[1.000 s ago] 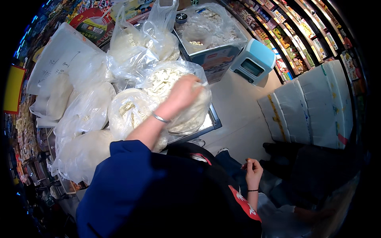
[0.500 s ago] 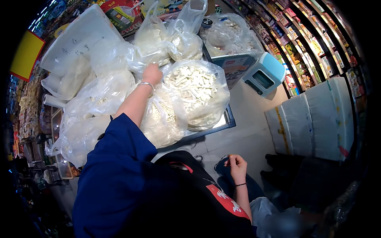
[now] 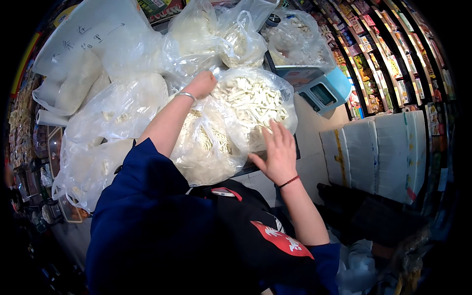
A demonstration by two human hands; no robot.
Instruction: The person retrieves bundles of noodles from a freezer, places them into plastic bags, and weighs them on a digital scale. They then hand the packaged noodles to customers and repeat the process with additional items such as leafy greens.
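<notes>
And the left hand (image 3: 201, 84) is keeping its fingers curled together in a loose fist, sitting right at the left rim of a clear, wide-mouthed plastic bag (image 3: 289, 101); whether plastic is being pinched inside, I cannot tell. Over on the other side, the right hand (image 3: 281, 153) is holding its fingers spread well apart, thumb out and gripping nothing, fingertips overlapping the bag's near right side; contact I cannot tell.

That bag is sitting by the near right corner of the bench (image 3: 251, 168), whose dark front edge is peeking out below it. Beyond the right edge, grey floor tiles (image 3: 310, 145) are stretching toward white stacked boxes (image 3: 388, 152), while a blue-and-white boxy device (image 3: 324, 93) is standing farther back. Leftward, room is running tight: a knotted clear plastic bag of thin pale strands (image 3: 206, 167) is pressing alongside.

Inside the open bag, thick white noodle-like strips (image 3: 253, 96) are lying tangled in a loose heap, gleaming brightly under the light.
</notes>
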